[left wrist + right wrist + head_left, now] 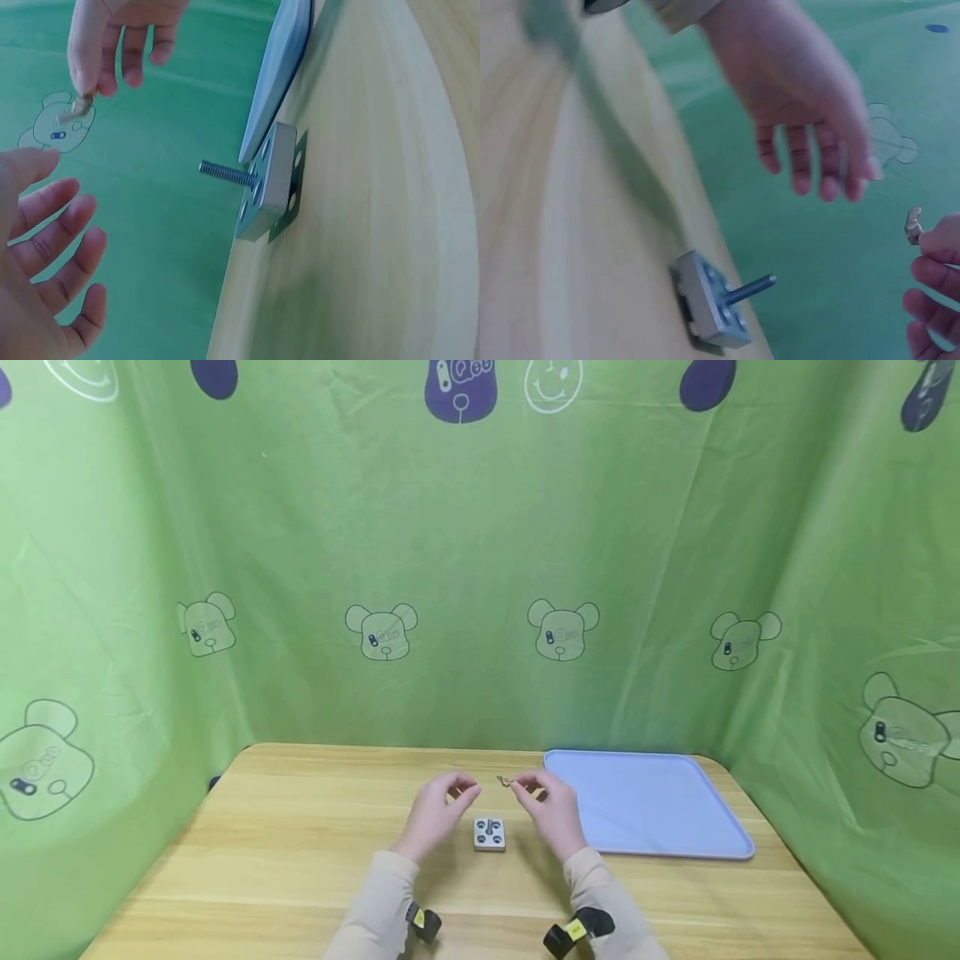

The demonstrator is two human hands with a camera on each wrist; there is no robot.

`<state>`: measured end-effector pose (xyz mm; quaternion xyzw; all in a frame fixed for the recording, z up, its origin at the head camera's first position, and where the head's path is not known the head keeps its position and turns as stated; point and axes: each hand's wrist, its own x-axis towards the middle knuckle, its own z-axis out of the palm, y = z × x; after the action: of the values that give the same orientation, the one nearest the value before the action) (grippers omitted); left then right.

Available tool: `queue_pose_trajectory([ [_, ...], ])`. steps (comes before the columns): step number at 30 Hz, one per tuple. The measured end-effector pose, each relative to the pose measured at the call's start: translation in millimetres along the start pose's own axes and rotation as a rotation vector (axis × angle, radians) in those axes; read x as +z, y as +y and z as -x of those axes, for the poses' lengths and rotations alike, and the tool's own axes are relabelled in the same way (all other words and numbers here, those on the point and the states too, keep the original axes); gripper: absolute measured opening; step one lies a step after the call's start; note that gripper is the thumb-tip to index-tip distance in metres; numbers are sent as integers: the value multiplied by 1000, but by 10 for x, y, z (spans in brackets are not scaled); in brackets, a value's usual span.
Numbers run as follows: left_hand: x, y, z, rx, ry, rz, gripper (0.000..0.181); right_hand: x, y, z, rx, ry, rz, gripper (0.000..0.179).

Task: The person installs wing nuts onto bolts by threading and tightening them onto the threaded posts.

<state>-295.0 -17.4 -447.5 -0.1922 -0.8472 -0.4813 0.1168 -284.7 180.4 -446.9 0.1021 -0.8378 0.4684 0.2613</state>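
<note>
My right hand (553,806) pinches a small brass-coloured wing nut (506,781) between thumb and fingertips, above the table. The nut (76,109) also shows under those fingers in the left wrist view. Facing it, my left hand (438,810) is held in the air with relaxed, slightly bent fingers and nothing in them. Below and between both hands, a square metal block (490,843) with round holes lies on the table. A threaded bolt (225,174) stands up from the block's middle, its tip bare.
A light blue tray (648,802) lies at the right rear of the wooden table (300,852). Green printed curtains (465,693) hang behind the table and on both sides. Each wrist wears a black camera strap.
</note>
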Motion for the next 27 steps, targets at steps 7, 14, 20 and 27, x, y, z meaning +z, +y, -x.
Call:
queue_pose_trajectory([
  [7,-2,-124,-6,17,-99,81,36,-138,-6,-72,194,-35,-116,10],
  [14,81,-333,29,-94,-278,84,59,-165,41,-86,173,-47,-109,7],
  [20,177,-440,71,-136,-312,82,63,-161,56,-84,166,-61,-94,7],
  [27,243,-509,103,-167,-347,113,71,-158,57,-89,166,-66,-93,8],
])
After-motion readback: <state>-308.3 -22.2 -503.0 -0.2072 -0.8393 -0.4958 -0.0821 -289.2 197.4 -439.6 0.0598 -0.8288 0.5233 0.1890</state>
